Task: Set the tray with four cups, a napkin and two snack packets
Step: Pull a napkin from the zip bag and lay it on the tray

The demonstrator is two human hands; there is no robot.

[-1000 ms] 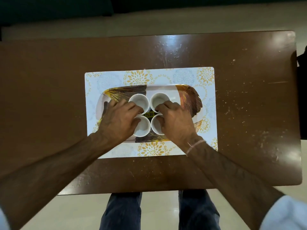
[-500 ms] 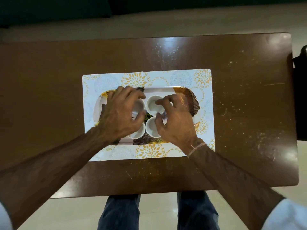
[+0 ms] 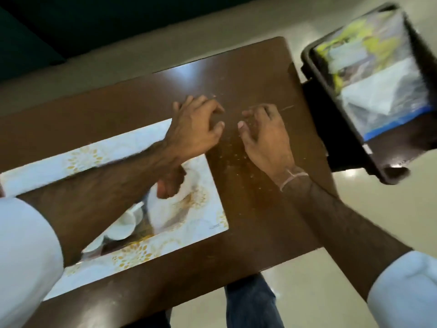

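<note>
- Both hands, left (image 3: 196, 129) and right (image 3: 264, 136), hovered empty beyond the tray (image 3: 170, 209), fingers loosely spread.
- The cups (image 3: 123, 224) sat on the tray, under the left forearm.
- The packets lay in the bin (image 3: 369, 91) beyond; that forearm might topple cups.

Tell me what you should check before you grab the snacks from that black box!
1. Both hands free: ok. The left hand and the right hand hover open over the table, holding nothing.
2. Cups on the tray: cannot tell. Only one cup shows clearly on the tray; the left forearm covers the rest.
3. Snack packets ready: ok. Colourful packets lie in the black bin beyond the table's right end.
4. Napkin found: cannot tell. Something white lies in the bin, too blurred to name.
5. Path to the bin clear: ok. Nothing stands between the right hand and the bin.
</note>
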